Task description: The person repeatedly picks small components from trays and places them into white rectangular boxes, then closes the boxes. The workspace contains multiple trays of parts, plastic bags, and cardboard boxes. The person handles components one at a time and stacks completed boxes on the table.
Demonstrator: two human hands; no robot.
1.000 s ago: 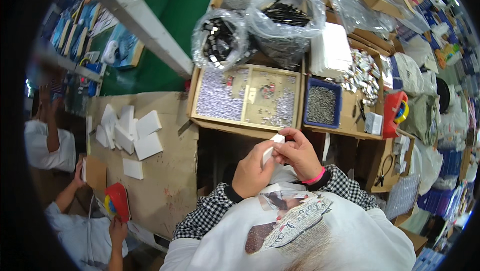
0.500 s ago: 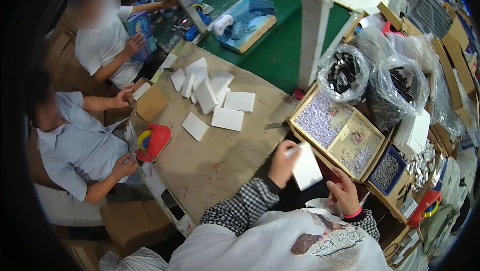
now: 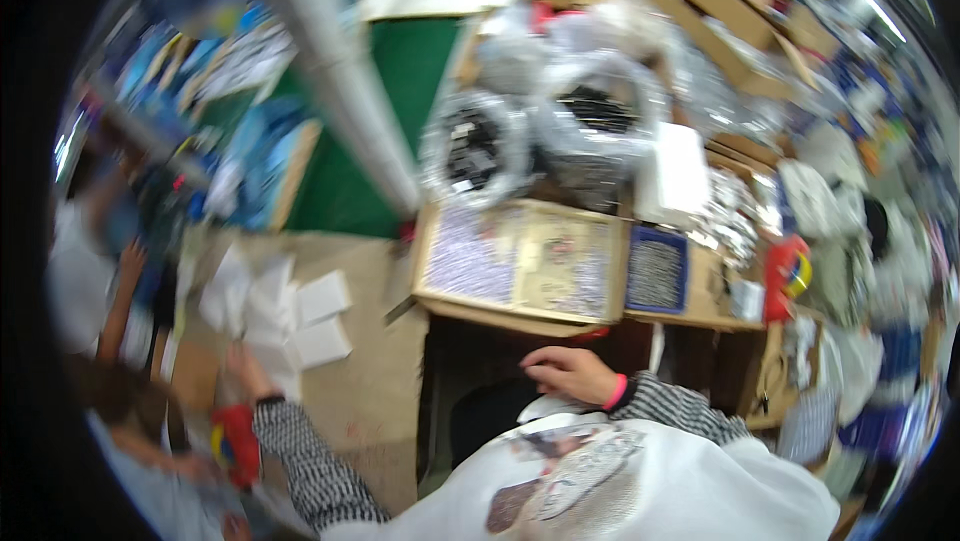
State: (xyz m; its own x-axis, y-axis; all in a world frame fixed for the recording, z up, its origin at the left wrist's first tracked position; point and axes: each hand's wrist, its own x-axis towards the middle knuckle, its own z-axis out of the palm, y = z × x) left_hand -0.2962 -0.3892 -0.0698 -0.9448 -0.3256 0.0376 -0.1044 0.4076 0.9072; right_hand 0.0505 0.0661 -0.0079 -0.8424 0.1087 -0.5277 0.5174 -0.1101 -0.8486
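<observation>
The left hand [image 3: 249, 371] is at the near left of the white boxes [image 3: 320, 345] piled on the left counter [image 3: 370, 391]; blur hides whether it grasps one. The right hand [image 3: 575, 376], released and loosely bent, is near the wooden tray [image 3: 510, 315]. A red tape dispenser [image 3: 238, 446] crowds the left sleeve [image 3: 305, 466]; a pale post [image 3: 350, 101] rises beyond.
</observation>
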